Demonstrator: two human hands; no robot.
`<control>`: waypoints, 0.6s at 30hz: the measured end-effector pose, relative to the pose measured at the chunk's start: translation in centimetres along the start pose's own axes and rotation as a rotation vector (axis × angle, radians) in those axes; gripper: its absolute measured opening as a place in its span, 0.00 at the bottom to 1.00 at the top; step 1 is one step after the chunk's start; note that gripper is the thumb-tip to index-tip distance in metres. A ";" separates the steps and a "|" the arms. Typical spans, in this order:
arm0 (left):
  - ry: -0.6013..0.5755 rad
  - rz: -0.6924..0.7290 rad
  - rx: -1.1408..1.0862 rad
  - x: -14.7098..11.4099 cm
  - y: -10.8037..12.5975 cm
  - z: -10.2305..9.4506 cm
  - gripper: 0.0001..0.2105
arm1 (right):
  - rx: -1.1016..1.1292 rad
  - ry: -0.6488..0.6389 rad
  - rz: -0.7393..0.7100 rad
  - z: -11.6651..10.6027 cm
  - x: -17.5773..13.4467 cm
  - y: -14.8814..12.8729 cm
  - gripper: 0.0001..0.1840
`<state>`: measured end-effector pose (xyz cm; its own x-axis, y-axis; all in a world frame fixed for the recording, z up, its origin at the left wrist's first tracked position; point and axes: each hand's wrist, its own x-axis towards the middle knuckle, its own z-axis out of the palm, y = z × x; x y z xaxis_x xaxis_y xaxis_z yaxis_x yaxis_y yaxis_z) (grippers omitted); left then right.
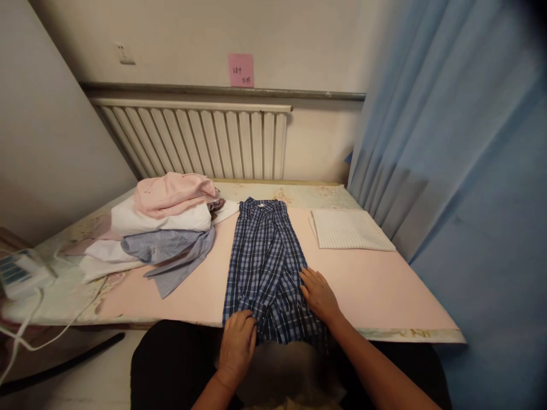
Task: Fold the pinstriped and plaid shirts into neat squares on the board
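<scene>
A blue plaid shirt (261,262) lies lengthwise with its collar toward the wall, sides folded inward and a sleeve slanting down its front. Its lower end hangs past the near table edge. My left hand (237,346) is closed at the shirt's lower left corner, fingers curled over the cloth. Against the lower right side rests my right hand (320,296), its fingers laid over the shirt's edge and slightly bent. The right thumb is hidden.
Left of the shirt is a pile of clothes, with a pink garment (175,193) on top and a blue-grey one (171,246) lower down. A folded striped cream cloth (351,230) lies right. Behind stands a radiator (200,139); a blue curtain (461,171) hangs right. White cables (25,341) run left.
</scene>
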<state>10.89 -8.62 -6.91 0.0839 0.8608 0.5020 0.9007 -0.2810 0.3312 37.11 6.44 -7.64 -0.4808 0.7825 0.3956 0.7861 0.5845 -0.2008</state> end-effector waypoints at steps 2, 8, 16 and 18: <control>-0.004 -0.031 -0.043 0.3 0.0 -0.1 0.10 | -0.003 -0.004 0.002 -0.1 0.0 -0.1 0.22; -0.019 -0.088 -0.078 0.8 0.6 -0.5 0.08 | -0.001 0.002 0.008 -0.3 0.0 -0.2 0.22; -0.006 -0.023 0.102 0.9 1.7 0.0 0.11 | 0.005 0.009 0.007 -0.2 0.0 -0.2 0.22; -0.035 -0.061 0.117 1.5 1.7 0.1 0.06 | 0.001 0.007 0.009 -0.3 0.0 -0.2 0.22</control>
<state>12.60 -7.77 -5.62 0.0405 0.8896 0.4549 0.9480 -0.1781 0.2640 37.07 6.27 -7.34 -0.4712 0.7861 0.3999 0.7898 0.5779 -0.2054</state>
